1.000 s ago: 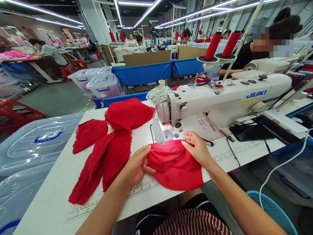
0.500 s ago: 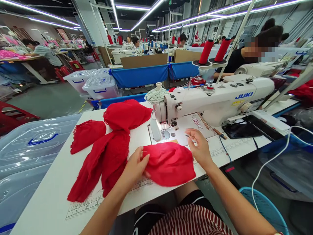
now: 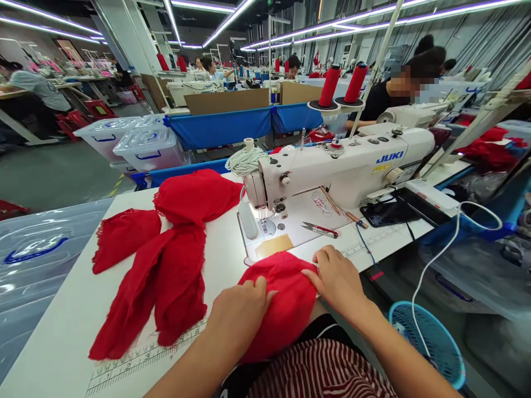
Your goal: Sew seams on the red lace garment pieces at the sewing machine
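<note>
A piece of red fabric (image 3: 286, 298) hangs over the table's front edge toward my lap, held between both hands. My left hand (image 3: 243, 309) is closed on its left side, thumb and fingers pinching the cloth. My right hand (image 3: 337, 276) grips its upper right edge. Just beyond the cloth, red-handled thread snips (image 3: 321, 229) lie on the bed of the white sewing machine (image 3: 332, 163). A tan patch (image 3: 274, 245) is on the bed near the needle area. More red fabric pieces (image 3: 182, 260) lie to the left of the machine.
A phone (image 3: 392, 211) and a wooden-handled tool (image 3: 354, 218) lie right of the bed. Clear lidded bins (image 3: 37, 249) stand along the table's left. A blue basket (image 3: 431, 342) is low on the right, a white cable (image 3: 435, 260) running into it. A co-worker (image 3: 377, 105) sits behind the machine.
My right hand has let go of the thread snips, now lying on the machine bed, and has taken the fabric's right edge. The cloth has come nearer my lap. The view has shifted right.
</note>
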The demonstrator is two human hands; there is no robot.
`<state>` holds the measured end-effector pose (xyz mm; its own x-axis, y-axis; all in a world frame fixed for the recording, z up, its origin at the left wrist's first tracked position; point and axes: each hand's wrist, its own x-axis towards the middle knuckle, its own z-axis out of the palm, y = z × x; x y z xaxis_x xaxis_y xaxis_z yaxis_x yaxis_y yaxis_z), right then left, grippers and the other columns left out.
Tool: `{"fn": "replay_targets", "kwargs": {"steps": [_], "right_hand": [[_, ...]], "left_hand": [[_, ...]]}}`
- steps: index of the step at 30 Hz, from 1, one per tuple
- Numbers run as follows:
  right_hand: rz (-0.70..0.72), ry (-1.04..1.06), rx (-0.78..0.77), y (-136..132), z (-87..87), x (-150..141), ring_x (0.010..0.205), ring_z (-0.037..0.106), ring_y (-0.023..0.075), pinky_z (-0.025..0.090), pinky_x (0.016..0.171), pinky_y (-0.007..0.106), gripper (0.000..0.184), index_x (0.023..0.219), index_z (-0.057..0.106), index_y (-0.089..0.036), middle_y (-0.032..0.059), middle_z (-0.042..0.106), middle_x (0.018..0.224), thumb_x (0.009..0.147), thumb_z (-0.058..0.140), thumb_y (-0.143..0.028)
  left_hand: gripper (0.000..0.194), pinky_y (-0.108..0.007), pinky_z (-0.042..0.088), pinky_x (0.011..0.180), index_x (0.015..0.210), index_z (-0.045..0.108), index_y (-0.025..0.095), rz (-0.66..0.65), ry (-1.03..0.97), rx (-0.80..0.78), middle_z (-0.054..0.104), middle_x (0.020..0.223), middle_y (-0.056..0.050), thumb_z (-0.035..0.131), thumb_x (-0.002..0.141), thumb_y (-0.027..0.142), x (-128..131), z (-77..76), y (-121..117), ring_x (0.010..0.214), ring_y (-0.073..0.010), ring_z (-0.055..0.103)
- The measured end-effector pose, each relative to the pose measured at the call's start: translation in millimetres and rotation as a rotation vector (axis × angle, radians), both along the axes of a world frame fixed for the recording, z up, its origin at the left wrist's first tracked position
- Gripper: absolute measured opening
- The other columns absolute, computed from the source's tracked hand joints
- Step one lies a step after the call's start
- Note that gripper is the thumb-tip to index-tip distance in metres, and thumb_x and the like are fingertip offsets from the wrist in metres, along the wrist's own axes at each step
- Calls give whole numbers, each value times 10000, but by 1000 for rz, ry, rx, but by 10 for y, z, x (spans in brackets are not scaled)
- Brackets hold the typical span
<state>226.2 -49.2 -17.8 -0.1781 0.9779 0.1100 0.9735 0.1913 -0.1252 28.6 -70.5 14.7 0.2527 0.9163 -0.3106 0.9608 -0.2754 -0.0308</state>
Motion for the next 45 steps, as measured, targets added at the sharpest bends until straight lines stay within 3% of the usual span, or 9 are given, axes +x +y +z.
{"fn": "replay_targets", "kwargs": {"steps": [5, 12, 17, 24, 29, 34, 37, 41, 45], "right_hand": [[88, 333, -32, 241, -83, -80, 785, 560, 208, 370, 636, 292, 73, 777, 537, -193, 65, 603, 868, 846, 541, -168], [308, 712, -62, 406, -48, -300, 700, 564, 151, 407, 637, 248, 68, 783, 479, -215, -2, 612, 764, 811, 488, -154], [360, 876, -75, 460, 14, -373, 658, 576, 139, 433, 603, 239, 23, 794, 490, -214, -8, 613, 731, 814, 479, -208], [238, 1249, -201, 539, -82, -423, 798, 642, 181, 505, 725, 321, 238, 984, 546, -194, 52, 669, 871, 769, 544, -295], [77, 1200, 46, 284, 16, -455, 813, 607, 185, 502, 740, 335, 190, 945, 574, -196, 69, 644, 921, 802, 550, -318], [415, 1336, -509, -109, 202, -548, 866, 608, 188, 499, 738, 307, 393, 1092, 571, -221, 38, 654, 968, 759, 692, -390], [302, 1500, -546, -82, 230, -512, 846, 591, 161, 476, 755, 285, 317, 979, 618, -208, 17, 645, 903, 755, 699, -417], [178, 1621, -790, 131, 203, -397, 608, 507, 90, 372, 526, 194, 318, 831, 658, -177, -16, 577, 683, 744, 687, -482], [208, 1723, -874, 269, 148, -449, 445, 316, 30, 218, 427, 168, 313, 819, 621, -152, -45, 521, 591, 705, 717, -427]], "left_hand": [[307, -458, 504, 661, 1036, 575, 135, 162, -63, 45, 687, 816, -150, 310, 936, 255, -46, 101, 61, 779, -344, 681], [314, -346, 461, 831, 947, 592, 145, 280, -1020, -23, 640, 1015, -106, 559, 760, 394, -264, -86, 647, 996, -259, 595], [344, -272, 416, 594, 626, 582, 154, 290, -1146, -175, 530, 583, 26, 678, 620, 484, -349, -65, 712, 608, -159, 528], [333, -226, 366, 550, 622, 569, 157, 361, -1292, -227, 533, 594, 38, 683, 623, 470, -482, 50, 655, 587, -119, 482], [258, -194, 335, 504, 605, 545, 158, 426, -1310, -158, 492, 578, 50, 679, 632, 377, -446, 94, 575, 562, -92, 436], [334, -174, 318, 381, 914, 554, 186, 533, -1453, -433, 515, 593, 46, 583, 758, 481, -166, 178, 174, 500, -107, 482], [474, -199, 412, 389, 1125, 475, 215, 560, -1559, -440, 587, 720, 10, 568, 781, 528, -112, 181, -1, 567, -142, 581], [526, -145, 307, 347, 1124, 468, 212, 606, -1490, -8, 609, 855, -38, 653, 731, 508, -278, 60, 83, 692, -156, 610], [568, -170, 417, 459, 1180, 512, 225, 329, -1590, -358, 492, 1290, -136, 694, 707, 482, -372, -81, 297, 1116, -268, 539]]}}
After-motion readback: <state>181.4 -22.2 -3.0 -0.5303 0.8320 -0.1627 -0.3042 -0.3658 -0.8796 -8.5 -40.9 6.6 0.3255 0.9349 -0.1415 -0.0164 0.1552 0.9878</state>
